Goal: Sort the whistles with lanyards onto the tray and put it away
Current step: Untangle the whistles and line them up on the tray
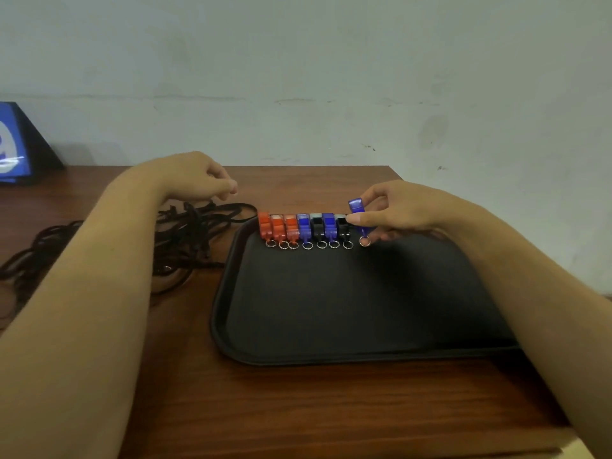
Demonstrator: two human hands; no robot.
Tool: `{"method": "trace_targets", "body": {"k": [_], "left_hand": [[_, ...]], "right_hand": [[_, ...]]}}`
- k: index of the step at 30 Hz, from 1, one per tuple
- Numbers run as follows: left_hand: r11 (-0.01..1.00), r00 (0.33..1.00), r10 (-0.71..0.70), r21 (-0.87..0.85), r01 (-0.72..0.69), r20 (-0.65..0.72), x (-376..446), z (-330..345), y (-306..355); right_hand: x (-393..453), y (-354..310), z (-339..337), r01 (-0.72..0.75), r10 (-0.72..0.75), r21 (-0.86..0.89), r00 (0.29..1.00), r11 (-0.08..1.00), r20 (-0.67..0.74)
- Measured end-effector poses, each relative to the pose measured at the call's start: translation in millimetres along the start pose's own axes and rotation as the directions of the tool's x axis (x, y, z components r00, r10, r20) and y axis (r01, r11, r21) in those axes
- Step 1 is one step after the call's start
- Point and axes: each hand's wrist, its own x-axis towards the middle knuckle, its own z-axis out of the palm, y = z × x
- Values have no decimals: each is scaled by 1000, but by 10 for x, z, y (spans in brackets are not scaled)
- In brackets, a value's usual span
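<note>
A blue whistle point(357, 207) with a metal ring below it is pinched between thumb and fingers of the right hand point(394, 212), just above the far edge of the black tray point(347, 303) and right of a row of seven whistles point(304, 226), three orange, then blue, black, blue, black, lying side by side on the tray with rings toward the person. The left hand point(195, 177) hovers loosely curled, holding nothing, above a tangle of dark lanyards point(185, 233) on the wooden worktop point(298, 409) left of the tray; a blue and black object point(16, 144) stands at the far left by the wall.

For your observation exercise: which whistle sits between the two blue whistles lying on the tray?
In the head view, one black whistle sits between the two blue whistles on the tray.
</note>
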Motion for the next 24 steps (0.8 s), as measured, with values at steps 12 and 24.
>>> {"method": "trace_targets", "body": {"k": [12,24], "left_hand": [[1000,994,-4,24,1,107,-47,38,122],[998,993,-5,59,-2,119,-20,77,141]], "right_hand": [[74,44,-19,-6,6,-8,1000,1000,7],[69,46,10,10,-20,-183,998,983,-51]]}}
